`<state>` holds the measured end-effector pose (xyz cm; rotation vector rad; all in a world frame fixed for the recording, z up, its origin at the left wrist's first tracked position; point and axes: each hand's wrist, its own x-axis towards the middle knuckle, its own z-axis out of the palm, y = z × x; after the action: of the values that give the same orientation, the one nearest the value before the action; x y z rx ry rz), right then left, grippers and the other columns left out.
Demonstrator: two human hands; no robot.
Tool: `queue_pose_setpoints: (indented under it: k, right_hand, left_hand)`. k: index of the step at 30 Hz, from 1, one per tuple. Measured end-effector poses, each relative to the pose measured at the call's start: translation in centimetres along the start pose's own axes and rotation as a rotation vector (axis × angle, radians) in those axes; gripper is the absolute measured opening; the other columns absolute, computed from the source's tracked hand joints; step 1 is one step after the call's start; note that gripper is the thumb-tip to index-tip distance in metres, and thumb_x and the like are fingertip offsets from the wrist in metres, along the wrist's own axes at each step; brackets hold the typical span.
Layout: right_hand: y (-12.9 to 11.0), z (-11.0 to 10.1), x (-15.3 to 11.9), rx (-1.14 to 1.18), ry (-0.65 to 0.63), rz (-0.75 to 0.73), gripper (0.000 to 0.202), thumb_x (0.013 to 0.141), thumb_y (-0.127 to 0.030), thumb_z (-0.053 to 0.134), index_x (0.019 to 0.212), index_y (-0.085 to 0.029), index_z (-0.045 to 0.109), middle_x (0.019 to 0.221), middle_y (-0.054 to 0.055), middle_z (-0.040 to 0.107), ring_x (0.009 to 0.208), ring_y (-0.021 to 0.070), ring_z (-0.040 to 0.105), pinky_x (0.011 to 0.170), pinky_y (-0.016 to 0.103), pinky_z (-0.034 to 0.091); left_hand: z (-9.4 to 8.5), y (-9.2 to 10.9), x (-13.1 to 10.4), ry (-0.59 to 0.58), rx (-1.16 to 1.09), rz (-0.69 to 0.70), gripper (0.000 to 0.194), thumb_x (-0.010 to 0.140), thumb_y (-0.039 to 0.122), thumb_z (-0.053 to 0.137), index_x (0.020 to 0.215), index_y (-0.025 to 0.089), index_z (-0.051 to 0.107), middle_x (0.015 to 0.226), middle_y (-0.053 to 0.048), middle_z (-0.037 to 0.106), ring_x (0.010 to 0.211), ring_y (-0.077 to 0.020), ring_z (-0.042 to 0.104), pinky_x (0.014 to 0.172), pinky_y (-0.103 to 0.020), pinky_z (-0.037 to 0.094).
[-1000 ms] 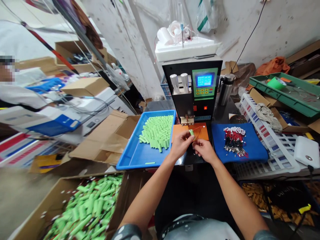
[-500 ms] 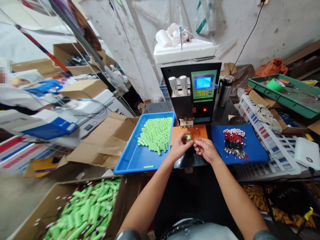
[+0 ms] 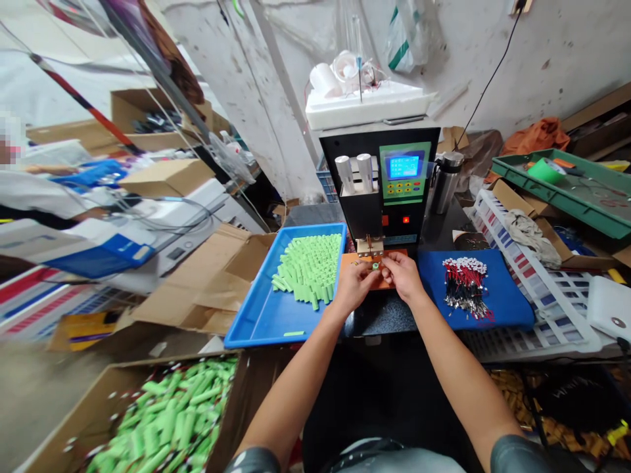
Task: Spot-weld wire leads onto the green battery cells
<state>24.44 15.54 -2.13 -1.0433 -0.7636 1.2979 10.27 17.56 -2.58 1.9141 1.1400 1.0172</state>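
Observation:
My left hand [image 3: 355,282] is closed around a green battery cell [image 3: 375,266], its end facing up just below the electrode holder [image 3: 369,247] of a black spot welder [image 3: 362,213]. Opposite it, my right hand [image 3: 404,276] pinches at the cell's near right side. A thin wire shows at these fingertips in the earlier picture; now the fingers mostly hide it. Both hands are over an orange mat [image 3: 349,259]. More green cells [image 3: 310,263] stand and lie packed in a blue tray [image 3: 266,322] on the left. Red and black wire leads with white plugs [image 3: 466,286] lie on the right.
The leads rest on a blue cloth [image 3: 513,302] beside a white plastic crate [image 3: 566,322]. A cardboard box [image 3: 64,414] of wired green cells stands below left. A steel flask [image 3: 447,184] is right of the welder. At far left, another person's sleeve [image 3: 34,187] shows.
Both hands have moved slightly forward, bringing the cell closer to the electrodes. My right hand has come up nearer the cell and now covers most of the wire.

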Motion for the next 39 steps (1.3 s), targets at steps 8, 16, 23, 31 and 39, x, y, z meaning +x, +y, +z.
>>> queue_pose_setpoints:
  k: [8,16,23,31,39]
  right_hand:
    - [1.2,0.7,1.1,-0.192,0.071,-0.148,0.025,0.072,-0.044,0.063,0.075,-0.020,0.056,0.048,-0.006,0.051,0.040,0.0077,0.042,0.041,0.020,0.033]
    - [1.7,0.5,0.8,-0.331,0.097,-0.205,0.026,0.079,-0.046,0.061,0.079,-0.020,0.059,0.056,-0.003,0.057,0.047,0.0119,0.051,0.045,0.023,0.040]
    - [2.4,0.5,1.1,-0.406,0.149,-0.207,0.029,0.081,-0.049,0.061,0.085,-0.021,0.062,0.064,0.001,0.064,0.060,0.0165,0.061,0.050,0.024,0.045]
    - [2.7,0.6,1.2,-0.472,0.190,-0.282,0.022,0.083,-0.045,0.060,0.082,-0.022,0.061,0.072,0.004,0.068,0.068,0.0201,0.064,0.056,0.027,0.048]
    - [2.8,0.5,1.2,-0.471,0.187,-0.280,0.024,0.083,-0.046,0.060,0.083,-0.022,0.061,0.071,0.005,0.067,0.070,0.0208,0.064,0.057,0.028,0.048]
  left_hand:
    - [0.5,-1.5,0.3,0.005,-0.103,-0.085,0.023,0.083,0.031,0.062,0.097,0.016,0.073,0.078,-0.003,0.070,0.071,-0.0153,0.059,0.067,-0.026,0.043]
    - [0.9,-2.7,0.3,0.014,-0.057,-0.061,0.028,0.084,0.032,0.060,0.106,0.017,0.072,0.080,-0.004,0.071,0.070,-0.0155,0.059,0.066,-0.025,0.044]
    - [1.0,-2.2,0.3,0.054,-0.062,-0.077,0.025,0.082,0.031,0.064,0.101,0.018,0.073,0.078,-0.004,0.070,0.068,-0.0158,0.059,0.065,-0.025,0.045]
    - [1.0,-2.0,0.2,0.063,-0.075,-0.097,0.023,0.082,0.032,0.064,0.099,0.018,0.073,0.075,-0.003,0.069,0.064,-0.0145,0.057,0.062,-0.024,0.043]
    - [1.0,-2.1,0.3,0.057,-0.055,-0.091,0.021,0.083,0.033,0.064,0.095,0.019,0.072,0.074,-0.003,0.068,0.066,-0.0153,0.058,0.063,-0.024,0.043]
